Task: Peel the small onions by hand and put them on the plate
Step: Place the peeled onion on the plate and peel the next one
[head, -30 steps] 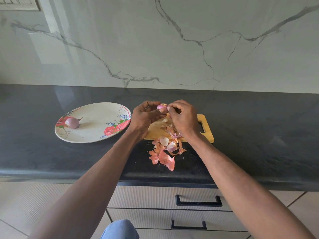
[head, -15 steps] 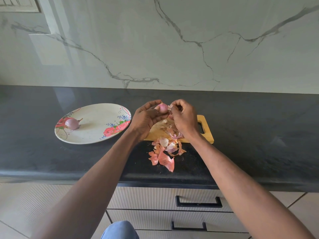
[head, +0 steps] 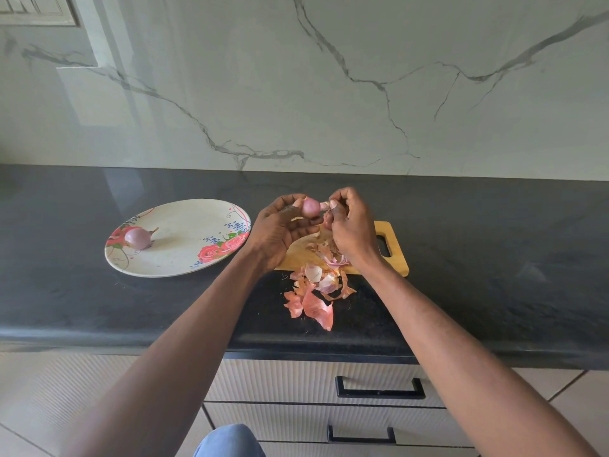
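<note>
Head view: peeling above the cutting board (head: 395, 255).
Left hand (head: 280, 230) fingers curl round a small onion (head: 310, 207); right hand (head: 351, 225) fingertips pinch its loose skin (head: 324, 205).

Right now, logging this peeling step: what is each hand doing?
Left hand: holding the small onion in its fingertips.
Right hand: pinching a strip of skin at the onion's end.
</note>
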